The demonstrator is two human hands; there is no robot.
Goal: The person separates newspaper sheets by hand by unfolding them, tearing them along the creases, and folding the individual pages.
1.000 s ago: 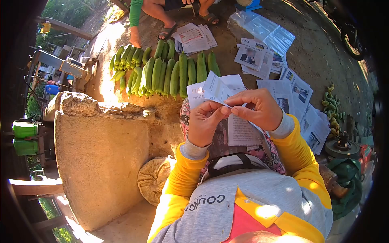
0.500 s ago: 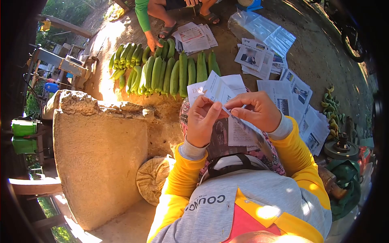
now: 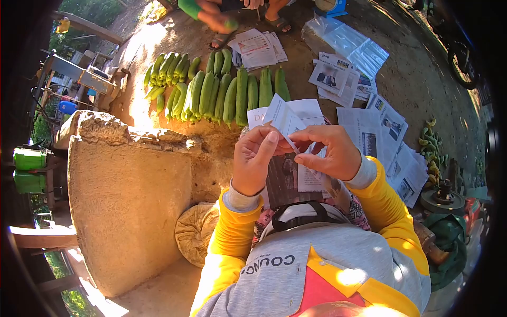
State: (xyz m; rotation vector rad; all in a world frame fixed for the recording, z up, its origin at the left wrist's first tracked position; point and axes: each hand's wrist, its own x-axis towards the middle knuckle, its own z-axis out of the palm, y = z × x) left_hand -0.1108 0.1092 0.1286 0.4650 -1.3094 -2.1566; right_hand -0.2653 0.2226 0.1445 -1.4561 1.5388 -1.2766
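Observation:
Both of my hands pinch a folded piece of newspaper [image 3: 285, 119] above my lap. My left hand [image 3: 257, 158] grips its left edge between thumb and fingertips. On the other side, my right hand [image 3: 332, 152] has thumb and fingers closed on its right edge. More newspaper sheets [image 3: 311, 180] lie under the hands across my lap. Beyond them, long green gourds [image 3: 214, 98] lie side by side in rows on the ground. At the top, a co-worker's hand [image 3: 222, 24], blurred, holds something green.
Newspaper stacks [image 3: 332, 76] and a clear plastic bag [image 3: 351, 45] lie at the upper right, with a blue scale [image 3: 331, 6] behind. Curved green and yellow pods [image 3: 432, 153] lie far right. A rough concrete block [image 3: 132, 206] and a tan sack [image 3: 196, 232] stand at my left.
The co-worker's hand has lifted off the gourds and moved up and right with something green. My hands have shifted slightly on the folded newspaper, which stays between them.

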